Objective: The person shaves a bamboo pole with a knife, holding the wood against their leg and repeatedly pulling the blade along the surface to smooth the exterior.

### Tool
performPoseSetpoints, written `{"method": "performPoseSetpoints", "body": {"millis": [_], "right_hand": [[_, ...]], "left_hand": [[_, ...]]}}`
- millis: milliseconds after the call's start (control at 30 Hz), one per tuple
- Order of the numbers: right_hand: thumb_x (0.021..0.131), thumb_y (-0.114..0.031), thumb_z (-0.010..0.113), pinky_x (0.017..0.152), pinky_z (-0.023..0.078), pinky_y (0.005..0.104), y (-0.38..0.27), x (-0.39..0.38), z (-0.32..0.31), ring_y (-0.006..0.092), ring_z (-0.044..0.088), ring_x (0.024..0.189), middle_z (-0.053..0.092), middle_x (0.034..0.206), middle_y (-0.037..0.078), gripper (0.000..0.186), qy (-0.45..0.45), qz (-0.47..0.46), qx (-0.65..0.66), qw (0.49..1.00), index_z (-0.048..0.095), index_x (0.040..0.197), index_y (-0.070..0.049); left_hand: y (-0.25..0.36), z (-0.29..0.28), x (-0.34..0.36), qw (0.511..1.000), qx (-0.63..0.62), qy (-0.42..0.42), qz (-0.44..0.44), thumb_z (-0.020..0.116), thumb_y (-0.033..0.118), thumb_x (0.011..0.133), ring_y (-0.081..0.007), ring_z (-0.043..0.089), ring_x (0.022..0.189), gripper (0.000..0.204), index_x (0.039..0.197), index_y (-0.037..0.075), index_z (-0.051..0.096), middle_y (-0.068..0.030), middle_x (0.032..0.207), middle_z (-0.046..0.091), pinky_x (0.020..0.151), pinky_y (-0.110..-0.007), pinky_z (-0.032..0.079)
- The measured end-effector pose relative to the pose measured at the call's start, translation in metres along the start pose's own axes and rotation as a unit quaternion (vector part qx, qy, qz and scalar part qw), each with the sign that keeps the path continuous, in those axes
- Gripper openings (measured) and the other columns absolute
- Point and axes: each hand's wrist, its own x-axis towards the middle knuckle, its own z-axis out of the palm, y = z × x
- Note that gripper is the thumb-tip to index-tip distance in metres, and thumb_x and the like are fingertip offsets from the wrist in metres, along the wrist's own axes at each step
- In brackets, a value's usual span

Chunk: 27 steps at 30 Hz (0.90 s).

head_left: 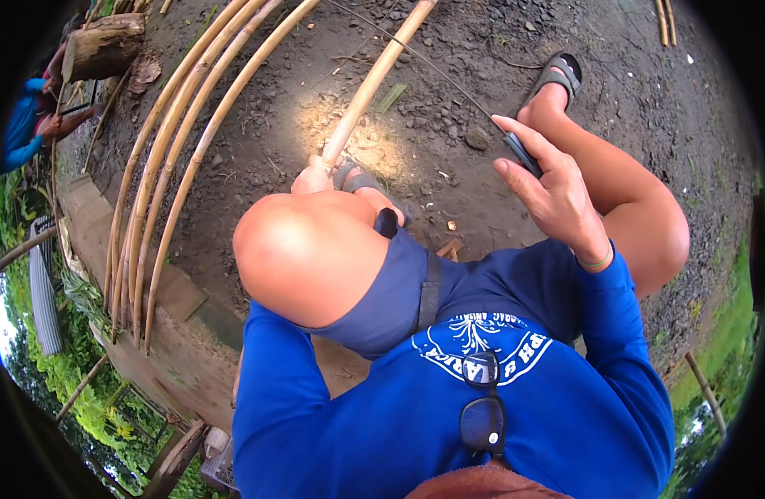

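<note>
Fingers (pixel 318 164) of the L hand (pixel 313 179) are curled round the near end of a pole (pixel 372 87), approx 11 o'clock from centre, just past the L knee (pixel 270 237), which hides part of that hand. Pole runs from there up to 12, at the top edge. R hand (pixel 557 179), approx 2 o'clock, has its fingers part-bent and thumb apart, w/ the dark handle of a tool (pixel 522 155) held betw. them; a thin dark length runs on from the fingertips toward 12 and passes over the pole in view; can't tell if it's blade or rod. Thin band (pixel 597 259) on R wrist. L sandal (pixel 359 179) is just beside the L hand; R sandal (pixel 567 75) approx 1–2. Green strip (pixel 391 98) lies on the soil (pixel 457 50) next to the pole, stone (pixel 476 137) nr 1. Bundle of long poles (pixel 162 166) at 10, log (pixel 108 50) beyond; co-worker's blue sleeve (pixel 21 154) betw. 9 & 10. Sunglasses (pixel 482 416) hang on the shirt (pixel 357 432), approx 5.
</note>
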Motion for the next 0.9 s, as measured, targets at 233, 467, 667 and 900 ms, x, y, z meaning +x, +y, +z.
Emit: {"method": "performPoseSetpoints", "body": {"millis": [233,467,667,900], "right_hand": [[0.101,-0.016,0.075,0.084,0.057,0.0374,-0.007,-0.002,0.006,0.0238,0.072,0.088,0.076,0.103,0.018,0.052,0.002,-0.026,0.0,1.0,0.061,0.15,-0.009],[0.102,-0.017,0.074,0.074,0.053,0.036,0.008,0.004,-0.002,0.0179,0.062,0.075,0.069,0.086,0.011,0.052,0.005,0.067,0.03,0.997,0.061,0.151,-0.009],[0.101,-0.015,0.075,0.079,0.056,0.0357,-0.003,0.015,0.003,0.0209,0.069,0.081,0.075,0.098,0.016,0.052,-0.021,0.025,0.006,0.999,0.062,0.151,-0.009],[0.1,-0.012,0.075,0.084,0.056,0.0351,-0.005,-0.001,-0.009,0.0213,0.068,0.086,0.073,0.102,0.016,0.052,0.04,-0.048,0.021,0.998,0.063,0.15,-0.008]], "left_hand": [[-0.02,0.018,0.007,0.996,0.037,0.038,-0.065,0.072,0.024,0.099,-0.0383,0.074,0.103,0.036,0.129,0.006,0.064,-0.0206,0.106,0.073,0.088,-0.051,0.06],[-0.04,-0.019,0.061,0.957,0.149,0.164,-0.187,0.069,0.022,0.102,-0.0395,0.076,0.103,0.033,0.129,0.004,0.063,-0.0232,0.109,0.076,0.087,-0.051,0.061],[-0.085,-0.051,0.093,0.971,0.147,0.11,-0.155,0.076,0.014,0.092,-0.048,0.072,0.109,0.034,0.121,0.0,0.066,-0.0278,0.113,0.076,0.096,-0.053,0.059],[0.02,-0.095,0.03,0.999,0.0,0.031,-0.042,0.08,0.01,0.085,-0.0294,0.074,0.091,0.035,0.115,-0.001,0.067,-0.0191,0.098,0.077,0.081,-0.043,0.058]]}}
